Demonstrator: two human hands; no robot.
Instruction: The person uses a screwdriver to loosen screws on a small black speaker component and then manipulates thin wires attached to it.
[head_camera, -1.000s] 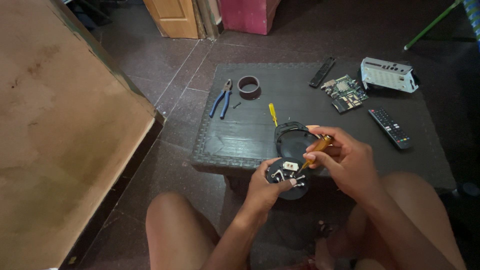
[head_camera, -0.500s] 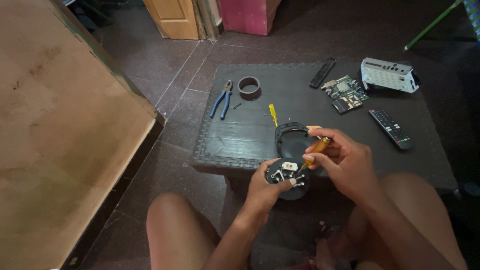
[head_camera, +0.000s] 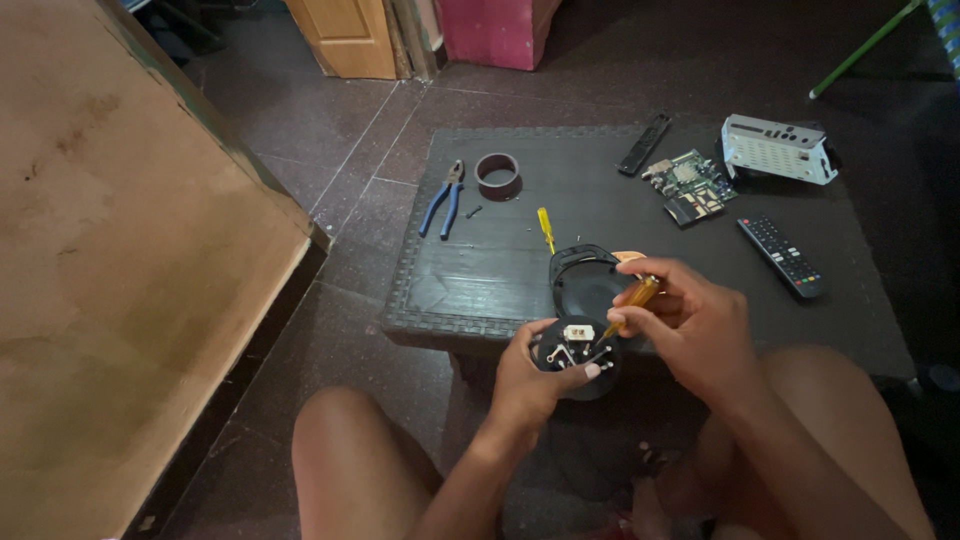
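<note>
- Left hand (head_camera: 530, 375): closed from below around a round black device half (head_camera: 577, 357), open face up, showing a white part and metal contacts. It sat just off the 6 o'clock edge of the low black table (head_camera: 470, 290), above the knees.
- Right hand (head_camera: 690, 325): fingers pinched shut on an orange-handled screwdriver (head_camera: 632, 303), tip angled down toward 8 o'clock into the open half.
- Step in hand, as a judgement: working a screw or contact inside the opened half; the tip's exact seat was too small to tell.
- Next move, as a judgement: calls for a steady grip on the half and the driver held in line with the fastener.
- Pose: left forearm rose from 6 o'clock, palm cupped upward; right wrist bent inward, knuckles up, forearm entering from 4 o'clock.
- Black shell cover (head_camera: 585, 280): on the table at 12 o'clock of the hands, just beside them.
- Yellow-handled screwdriver (head_camera: 546, 228): farther at 12 o'clock.
- Tape roll (head_camera: 497, 175) and blue-handled pliers (head_camera: 442, 198): at 11 o'clock, well apart.
- Green circuit board (head_camera: 690, 185), slim black strip (head_camera: 645, 144), white perforated casing (head_camera: 778, 149): at 1 o'clock.
- Black remote control (head_camera: 781, 257): at 2 o'clock.
- Brown board (head_camera: 120, 260): at 9 o'clock, beside the table.
</note>
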